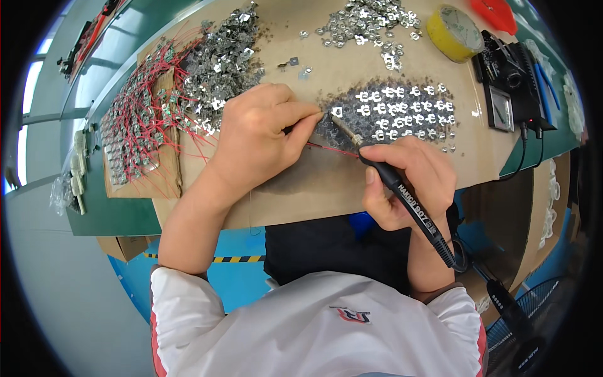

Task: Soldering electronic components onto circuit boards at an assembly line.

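My right hand point(414, 176) grips a black soldering iron point(408, 198) like a pen. Its metal tip slants up and left, close beside a small shiny metal tab point(337, 112) at the left end of a patch of laid-out metal pieces point(402, 110). At that same spot, the thumb and forefinger of my left hand point(264, 129) are pinched together; what lies between them is too small and covered to make out. A thin red wire point(333, 149) runs from below my left hand toward the iron.
Left of my hands are a heap of metal tabs point(229, 63) and small circuit boards with red wires point(141, 107) on cardboard. More metal pieces point(367, 22) lie at the back. A yellow tape roll point(453, 32) and a black soldering station point(515, 81) stand at the far right.
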Demonstrator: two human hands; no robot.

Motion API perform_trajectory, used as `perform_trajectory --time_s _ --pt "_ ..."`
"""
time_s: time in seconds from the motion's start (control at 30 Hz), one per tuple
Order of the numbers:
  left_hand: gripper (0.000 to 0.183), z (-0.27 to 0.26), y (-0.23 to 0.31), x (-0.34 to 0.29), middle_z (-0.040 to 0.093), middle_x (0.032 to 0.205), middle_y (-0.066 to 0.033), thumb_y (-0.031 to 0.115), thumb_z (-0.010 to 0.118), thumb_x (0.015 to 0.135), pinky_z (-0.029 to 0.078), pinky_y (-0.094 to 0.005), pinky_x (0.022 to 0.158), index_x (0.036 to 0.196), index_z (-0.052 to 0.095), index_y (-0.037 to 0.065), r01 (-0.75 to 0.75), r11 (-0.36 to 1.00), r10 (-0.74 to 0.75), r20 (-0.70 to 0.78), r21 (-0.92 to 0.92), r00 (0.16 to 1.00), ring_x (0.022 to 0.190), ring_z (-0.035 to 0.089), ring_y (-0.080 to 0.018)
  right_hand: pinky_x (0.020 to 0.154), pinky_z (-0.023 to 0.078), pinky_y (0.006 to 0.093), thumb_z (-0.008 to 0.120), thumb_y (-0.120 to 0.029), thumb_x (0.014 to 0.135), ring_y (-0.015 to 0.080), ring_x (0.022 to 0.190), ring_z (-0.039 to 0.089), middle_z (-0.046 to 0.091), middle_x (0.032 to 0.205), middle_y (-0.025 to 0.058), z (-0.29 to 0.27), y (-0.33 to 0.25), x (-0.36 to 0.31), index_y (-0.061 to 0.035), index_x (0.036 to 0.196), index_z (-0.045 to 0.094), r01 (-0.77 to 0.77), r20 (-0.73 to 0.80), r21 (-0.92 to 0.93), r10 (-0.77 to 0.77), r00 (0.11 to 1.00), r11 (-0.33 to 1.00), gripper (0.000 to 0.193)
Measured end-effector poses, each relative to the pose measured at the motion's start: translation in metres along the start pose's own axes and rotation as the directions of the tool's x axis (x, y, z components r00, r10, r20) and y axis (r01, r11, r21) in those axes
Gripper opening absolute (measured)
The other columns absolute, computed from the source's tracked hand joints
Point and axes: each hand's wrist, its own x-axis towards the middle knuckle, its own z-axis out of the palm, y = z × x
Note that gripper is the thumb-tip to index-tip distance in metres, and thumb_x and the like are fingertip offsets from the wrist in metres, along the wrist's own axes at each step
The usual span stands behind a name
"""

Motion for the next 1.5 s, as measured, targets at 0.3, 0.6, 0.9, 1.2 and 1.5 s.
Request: perform_trajectory --time_s 0.3,0.6,0.9,1.2,1.5 --pt "0.006 -0.001 0.001 0.0 0.067 0.074 -0.0077 0.006 0.084 0.079 0.054 -0.0387 0.061 0.084 0.08 0.007 -0.035 0.999 0.035 -0.026 0.019 0.999 0.069 0.067 -0.0279 0.051 0.048 0.0335 0.075 0.0 0.074 0.0241 0.055 0.06 0.06 0.069 0.0092 -0.005 -0.001 0.001 -0.0014 0.1 0.074 -0.018 0.01 -0.002 0.018 1.0 1.0 0.026" --pt "0.011 -0.002 -0.004 0.0 0.074 0.076 -0.0095 0.008 0.084 0.088 0.055 -0.0291 0.059 0.091 0.078 0.001 0.241 0.93 -0.278 -0.102 -0.276 0.955 0.063 0.07 -0.0153 0.049 0.038 0.0277 0.075 0.0 0.076 0.0156 0.052 0.054 0.056 0.063 0.0051 0.001 0.001 -0.003 -0.0005 0.097 0.075 0.023 -0.069 0.003 -0.022 0.997 1.0 0.022" --pt "0.012 -0.009 -0.005 0.006 0.071 0.07 -0.0127 0.01 0.079 0.084 0.056 -0.0339 0.062 0.084 0.072 0.0 0.223 0.958 -0.231 -0.024 -0.182 0.973 0.063 0.07 -0.0224 0.054 0.045 0.0252 0.073 0.001 0.08 0.0091 0.06 0.058 0.067 0.075 0.0059 0.001 -0.007 -0.011 0.0021 0.098 0.076 -0.057 -0.133 0.0 0.057 0.99 0.998 0.018" --pt "0.011 0.002 -0.007 0.003 0.075 0.079 -0.0147 0.012 0.076 0.083 0.059 -0.0385 0.07 0.087 0.078 0.002 0.087 0.994 -0.081 0.081 -0.068 0.993 0.07 0.073 -0.0285 0.054 0.046 0.0252 0.073 -0.001 0.08 0.0092 0.057 0.058 0.067 0.073 0.0036 0.003 -0.003 -0.011 -0.0007 0.098 0.077 -0.052 -0.071 -0.047 0.048 0.996 0.998 0.018" --pt "0.015 0.001 -0.009 0.006 0.077 0.083 -0.0158 0.019 0.072 0.082 0.06 -0.0465 0.079 0.084 0.081 0.007 0.118 0.993 -0.114 0.111 -0.03 0.987 0.081 0.075 -0.0373 0.055 0.045 0.0254 0.073 -0.003 0.08 0.0099 0.058 0.058 0.066 0.071 0.0037 0.005 -0.006 -0.008 -0.0005 0.097 0.077 -0.051 -0.064 -0.075 0.046 0.997 0.996 0.017"
